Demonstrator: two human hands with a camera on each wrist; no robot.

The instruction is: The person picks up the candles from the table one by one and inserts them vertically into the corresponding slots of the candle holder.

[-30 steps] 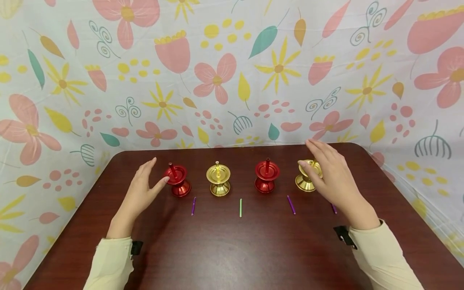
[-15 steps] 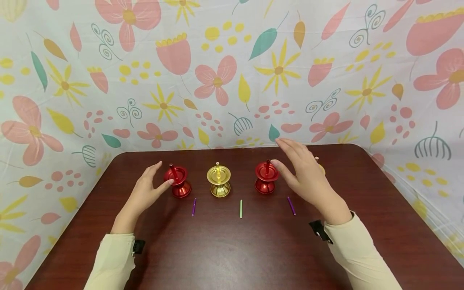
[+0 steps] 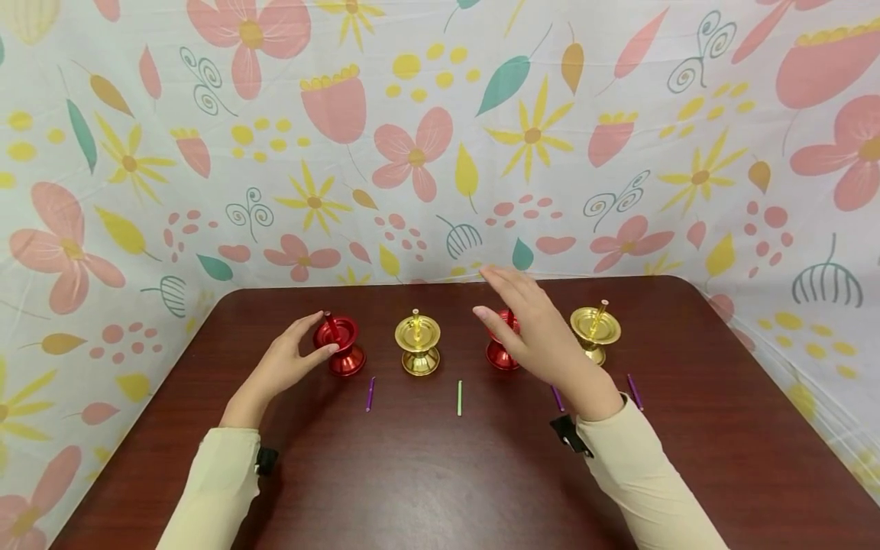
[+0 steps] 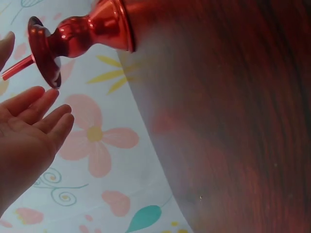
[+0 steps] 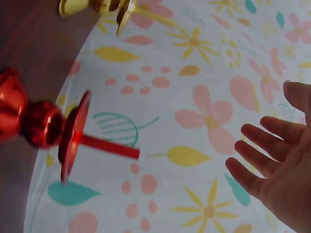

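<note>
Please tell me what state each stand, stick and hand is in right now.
Left red stand: upright on the table
Left gold stand: upright
Right red stand: upright, partly hidden
Right gold stand: upright
Left purple stick: lying flat
Green stick: lying flat
Middle purple stick: lying flat, partly hidden
Right purple stick: lying flat
Left hand: at the left red stand, contact unclear
Right hand: fingers extended, holding nothing

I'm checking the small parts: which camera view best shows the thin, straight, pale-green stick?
The head view. There the thin, straight, pale-green stick lies whole and uncovered on the glossy reddish-brown table. Neither wrist view shows any of it.
</note>
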